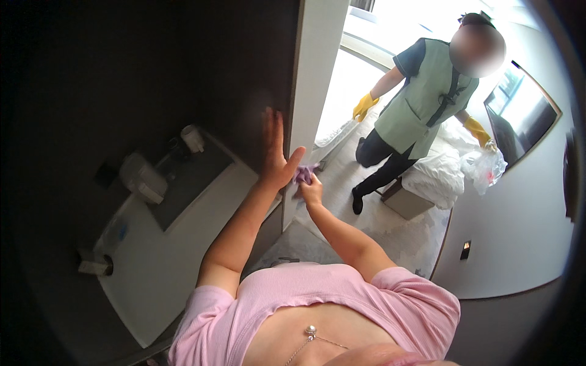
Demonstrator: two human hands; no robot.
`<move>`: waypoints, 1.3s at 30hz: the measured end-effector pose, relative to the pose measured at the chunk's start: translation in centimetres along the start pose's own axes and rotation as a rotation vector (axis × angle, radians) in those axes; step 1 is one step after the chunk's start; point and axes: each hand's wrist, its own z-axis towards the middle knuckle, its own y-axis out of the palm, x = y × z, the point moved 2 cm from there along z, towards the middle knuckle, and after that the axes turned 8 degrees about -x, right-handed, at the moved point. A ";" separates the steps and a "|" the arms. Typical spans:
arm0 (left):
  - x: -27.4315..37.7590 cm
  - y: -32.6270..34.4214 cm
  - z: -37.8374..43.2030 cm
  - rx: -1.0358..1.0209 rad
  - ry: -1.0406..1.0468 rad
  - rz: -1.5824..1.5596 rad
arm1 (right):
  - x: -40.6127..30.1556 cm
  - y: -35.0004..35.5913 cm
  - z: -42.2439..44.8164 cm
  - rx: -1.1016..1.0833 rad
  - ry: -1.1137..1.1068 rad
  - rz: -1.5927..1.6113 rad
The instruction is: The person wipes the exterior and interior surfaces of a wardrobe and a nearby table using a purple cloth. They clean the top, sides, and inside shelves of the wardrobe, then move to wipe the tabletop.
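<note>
My left hand (pixel 277 158) is raised with its palm flat and thumb spread, holding nothing. Its fingertips lie before a dark wall panel (pixel 238 82); whether they touch it I cannot tell. A crumpled purple cloth (pixel 303 174) is gripped in my right hand (pixel 312 190), beside the pale upright edge of a partition (pixel 316 82). Below and left of my left hand runs a white counter (pixel 151 274) with a dark mat (pixel 197 183) on it. A white mug (pixel 192 138) and an electric kettle (pixel 142 176) stand at the mat's back.
Beyond the partition, a co-worker (pixel 416 100) in yellow gloves carries a clear plastic bag (pixel 484 167). White bedding (pixel 432 176) is heaped on a low bench (pixel 403 201). A television (pixel 519 114) hangs on the right wall, with a switch plate (pixel 465 250) lower down.
</note>
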 end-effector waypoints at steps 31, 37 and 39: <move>-2.6 2.7 -10.2 -0.204 -0.345 -0.304 | -13.2 -7.0 7.5 0.285 -0.425 0.622; -2.8 6.3 -20.2 -0.652 -0.650 -0.586 | -21.0 -6.7 9.3 -0.002 -0.667 0.473; -2.9 7.3 -19.9 -0.776 -0.644 -0.498 | -19.3 -5.4 8.4 -0.026 -0.568 0.634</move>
